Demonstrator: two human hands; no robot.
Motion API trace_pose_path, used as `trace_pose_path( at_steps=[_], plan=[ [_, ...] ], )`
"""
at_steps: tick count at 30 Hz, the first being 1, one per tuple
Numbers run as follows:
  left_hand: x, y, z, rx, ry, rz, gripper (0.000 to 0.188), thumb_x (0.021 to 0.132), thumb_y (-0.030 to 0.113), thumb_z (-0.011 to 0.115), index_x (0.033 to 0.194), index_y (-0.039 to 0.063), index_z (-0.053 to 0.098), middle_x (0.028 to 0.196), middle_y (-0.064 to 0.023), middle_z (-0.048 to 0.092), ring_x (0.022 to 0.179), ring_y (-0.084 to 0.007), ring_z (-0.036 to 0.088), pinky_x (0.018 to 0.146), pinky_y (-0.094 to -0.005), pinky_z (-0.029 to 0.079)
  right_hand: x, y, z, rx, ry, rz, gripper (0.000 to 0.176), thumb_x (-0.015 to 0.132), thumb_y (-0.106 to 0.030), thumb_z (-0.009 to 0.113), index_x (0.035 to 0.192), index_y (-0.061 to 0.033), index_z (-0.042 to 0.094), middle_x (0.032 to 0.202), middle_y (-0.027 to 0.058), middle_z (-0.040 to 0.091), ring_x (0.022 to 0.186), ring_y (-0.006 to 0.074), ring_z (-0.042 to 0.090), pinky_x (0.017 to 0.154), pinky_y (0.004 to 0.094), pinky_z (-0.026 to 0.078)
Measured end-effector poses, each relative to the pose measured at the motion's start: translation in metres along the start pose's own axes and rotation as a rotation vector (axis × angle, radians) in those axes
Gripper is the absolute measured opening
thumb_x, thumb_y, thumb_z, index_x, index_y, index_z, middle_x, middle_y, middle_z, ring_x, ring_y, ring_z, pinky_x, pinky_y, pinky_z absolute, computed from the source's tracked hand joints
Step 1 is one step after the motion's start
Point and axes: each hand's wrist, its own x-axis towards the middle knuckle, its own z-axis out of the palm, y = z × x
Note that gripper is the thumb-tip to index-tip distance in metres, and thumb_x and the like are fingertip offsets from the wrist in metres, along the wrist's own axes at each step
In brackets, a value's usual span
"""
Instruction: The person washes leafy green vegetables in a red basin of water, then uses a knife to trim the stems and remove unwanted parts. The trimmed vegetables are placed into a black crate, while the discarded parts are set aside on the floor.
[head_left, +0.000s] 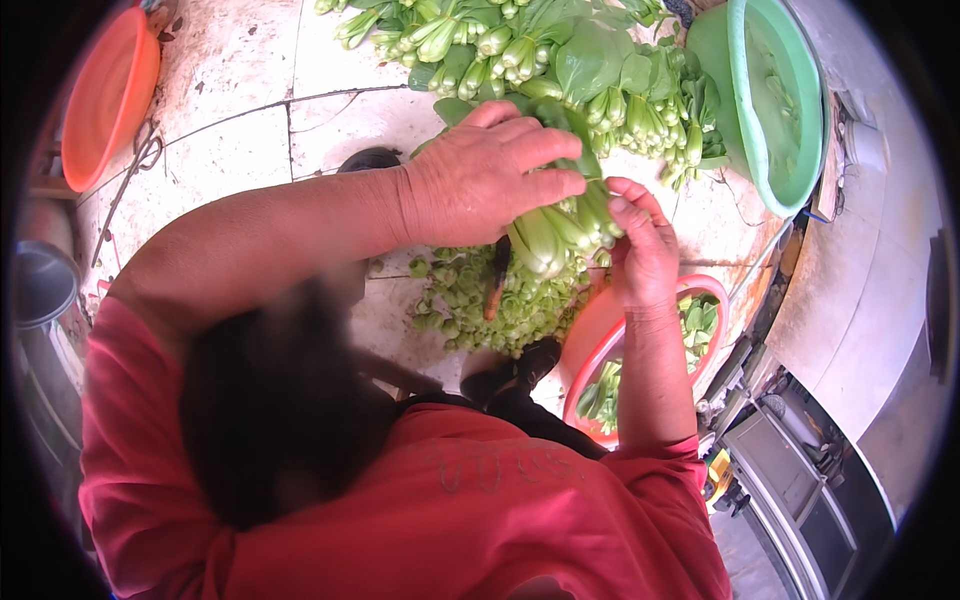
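Note:
A bunch of green bok choy (551, 236) hangs between my two hands, its pale stalk ends towards me. My left hand (499, 172) lies over the leafy part, fingers curled around it. At the bunch's right side, my right hand (643, 240) pinches with thumb and fingers near what looks like a thin tie around the stalks. Beneath the bunch is a heap of cut bok choy stalk ends (465, 289). A tool with a dark upper part and a brown handle (493, 298) shows over that heap; its far end is hidden.
Many bok choy bunches (517, 52) lie on the tiled floor (225, 165) ahead. A green tub (739, 97) of water stands at right, a pink basin (592, 322) with leaves beside my right forearm. An orange basin (139, 97), metal tongs (124, 187) and a grey bucket (46, 285) are at left.

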Motion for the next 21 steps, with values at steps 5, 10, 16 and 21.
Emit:
trace_pose_path(
  at_steps=[5,10,16,21],
  plan=[
    [-0.009,0.008,0.010,0.045,-0.149,0.007,0.055,0.083,0.006,0.058,0.137,0.014,0.049,0.131,-0.0074,0.055,0.126,-0.0252,0.048,0.114,-0.0487,0.028,-0.023,0.010,0.035,0.210,-0.163,0.177,0.034,0.090,-0.022,0.066,0.118,-0.0032,0.061,0.104,0.0042,0.066,0.089,0.0127,0.062,0.068,0.0255,0.052],
    [-0.010,0.004,0.000,-0.181,-0.442,-0.183,0.067,0.077,0.016,0.073,0.137,0.011,0.046,0.121,-0.0092,0.062,0.117,-0.0251,0.058,0.116,-0.0483,0.026,-0.024,0.004,0.045,0.120,-0.112,0.306,0.051,0.088,-0.041,0.070,0.119,-0.0012,0.061,0.102,0.0079,0.065,0.086,0.0167,0.062,0.062,0.0284,0.052],
    [-0.023,-0.026,0.008,-0.890,-0.357,-0.756,0.044,0.088,0.019,0.071,0.127,0.004,0.056,0.111,-0.0097,0.068,0.106,-0.0159,0.062,0.098,-0.0334,0.047,0.022,-0.008,0.028,-0.268,-0.031,0.070,0.048,0.095,-0.043,0.061,0.117,-0.0002,0.063,0.094,0.0085,0.067,0.076,0.0148,0.063,0.062,0.0251,0.052],
    [-0.035,-0.044,0.014,-1.319,-0.128,-1.008,0.043,0.083,0.019,0.075,0.121,0.003,0.064,0.111,-0.0103,0.068,0.103,-0.0190,0.063,0.096,-0.0360,0.049,0.102,-0.001,-0.001,-0.991,0.288,-0.418,0.054,0.083,-0.037,0.075,0.124,-0.0054,0.059,0.102,0.0125,0.067,0.081,0.0205,0.065,0.077,0.0337,0.053]
  ],
)
